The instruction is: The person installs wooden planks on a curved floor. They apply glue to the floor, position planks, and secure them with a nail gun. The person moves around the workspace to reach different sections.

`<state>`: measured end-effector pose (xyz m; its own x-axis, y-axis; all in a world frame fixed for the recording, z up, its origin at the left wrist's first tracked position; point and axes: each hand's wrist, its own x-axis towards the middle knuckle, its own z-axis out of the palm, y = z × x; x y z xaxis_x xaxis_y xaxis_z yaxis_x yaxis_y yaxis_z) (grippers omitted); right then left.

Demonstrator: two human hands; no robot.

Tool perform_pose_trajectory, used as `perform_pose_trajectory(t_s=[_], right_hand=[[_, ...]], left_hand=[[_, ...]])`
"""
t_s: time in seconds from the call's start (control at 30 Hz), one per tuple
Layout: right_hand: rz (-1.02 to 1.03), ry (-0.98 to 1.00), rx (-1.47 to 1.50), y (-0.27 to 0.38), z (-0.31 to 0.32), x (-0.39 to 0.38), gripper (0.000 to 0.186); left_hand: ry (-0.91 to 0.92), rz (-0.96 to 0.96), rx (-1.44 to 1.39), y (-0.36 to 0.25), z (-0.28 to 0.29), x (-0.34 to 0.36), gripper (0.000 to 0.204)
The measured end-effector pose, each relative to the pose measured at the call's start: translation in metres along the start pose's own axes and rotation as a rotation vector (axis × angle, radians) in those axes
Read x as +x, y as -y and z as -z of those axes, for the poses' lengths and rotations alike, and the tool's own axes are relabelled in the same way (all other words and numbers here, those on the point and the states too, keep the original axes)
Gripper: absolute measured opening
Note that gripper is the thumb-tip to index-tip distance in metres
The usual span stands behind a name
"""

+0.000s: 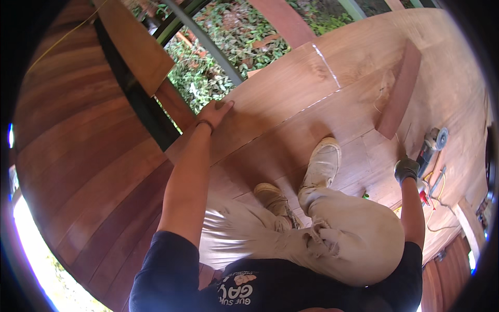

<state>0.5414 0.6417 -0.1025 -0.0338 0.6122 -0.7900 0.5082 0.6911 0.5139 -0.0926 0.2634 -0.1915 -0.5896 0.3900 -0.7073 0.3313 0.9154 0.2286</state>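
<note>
My bare left hand (214, 113) rests at the outer edge of a wooden floor plank (260, 106), with the thumb stretched along the top and the other fingers curled over the edge, their tips hidden. A dark band circles that wrist. Low at the right, my right hand (406, 169) wears a dark grey glove and is closed; what it may hold is hidden. Right beside it lies an angle grinder (427, 152) with a round disc. A loose reddish board (400, 93) lies on the planks beyond the right hand.
White-marked joints (327, 65) cross the planks. Past their edge, metal beams (208, 44) span open ground with green plants (241, 44). Darker boards (88, 151) cover the left side, and a brown board (135, 47) lies over a black beam. Yellow and red cords (442, 195) lie at the right.
</note>
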Motion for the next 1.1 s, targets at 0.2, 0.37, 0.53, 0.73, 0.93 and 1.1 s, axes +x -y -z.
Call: perform_pose_trajectory(t_s=[0.2,0.37,0.53,0.73,0.93,1.1], right_hand=[[-0.193,-0.141,0.281,-0.020,0.006,0.044,0.041],[-0.314,-0.534,0.642,0.018,0.050,0.119,0.103],[-0.613,-0.440,1.039,0.053,0.116,0.134,0.146],[0.021,-0.388,1.594,0.016,0.124,0.095,0.086],[0.151,-0.530,1.934,0.052,0.205,-0.028,0.063],[0.682,-0.709,1.212,0.127,0.316,-0.121,0.076]], left_hand=[[0.086,0.031,-0.070,-0.013,0.010,-0.007,0.099],[0.056,-0.068,-0.168,0.003,0.008,-0.003,0.090],[-0.004,-0.132,-0.147,0.022,0.014,-0.006,0.089],[-0.164,-0.139,0.154,0.046,0.013,-0.024,0.097],[-0.527,-0.063,0.157,0.068,-0.011,-0.038,0.105],[-0.392,0.224,0.196,0.153,0.007,-0.076,0.109]])
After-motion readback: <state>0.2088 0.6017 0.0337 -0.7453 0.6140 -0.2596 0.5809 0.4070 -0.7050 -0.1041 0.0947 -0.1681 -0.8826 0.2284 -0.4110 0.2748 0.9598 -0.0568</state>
